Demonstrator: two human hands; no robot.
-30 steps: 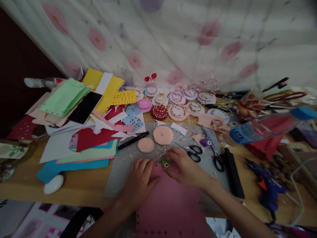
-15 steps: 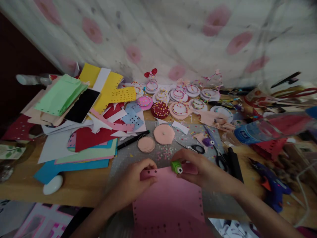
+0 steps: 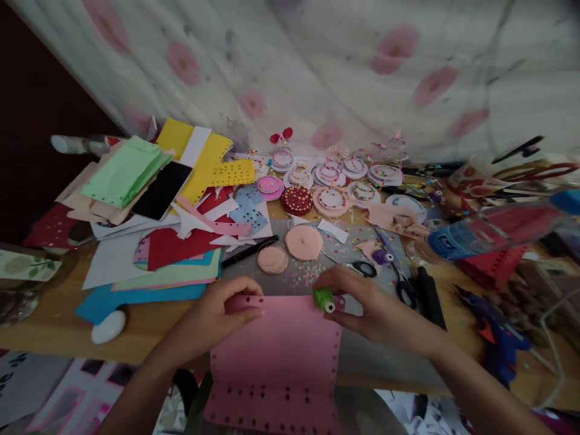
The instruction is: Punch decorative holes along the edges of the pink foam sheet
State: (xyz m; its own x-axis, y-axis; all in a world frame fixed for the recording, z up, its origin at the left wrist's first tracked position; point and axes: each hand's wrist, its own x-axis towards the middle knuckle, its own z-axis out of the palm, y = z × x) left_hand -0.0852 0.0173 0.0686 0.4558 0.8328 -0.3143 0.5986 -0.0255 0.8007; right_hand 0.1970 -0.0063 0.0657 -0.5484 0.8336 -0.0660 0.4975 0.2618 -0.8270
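A pink paper sheet (image 3: 276,344) with small punched holes along its edges hangs over the mat's near edge, its lower part bent. My left hand (image 3: 226,314) pinches its upper left corner between thumb and fingers. Between the thumb and fingers of my right hand (image 3: 357,305) is a small green craft punch (image 3: 323,299), set on the sheet's top edge near the right corner. A star shape shows on the punch's white end. Just beyond, a pale peach paper disc (image 3: 304,243) and a stack of smaller peach discs (image 3: 272,260) lie on the grey mat (image 3: 376,356) amid confetti.
Coloured papers and a phone (image 3: 162,192) pile up at the left, above a white egg-shaped object (image 3: 109,327). Decorated discs (image 3: 296,200) line the back. Scissors (image 3: 364,268), a purple punch (image 3: 383,257), a plastic bottle (image 3: 489,226) and a blue glue gun (image 3: 493,338) lie right.
The pink sheet has shifted left with my left hand, while the green punch stays nearly in place, now closer to the sheet's right corner. The view has turned slightly.
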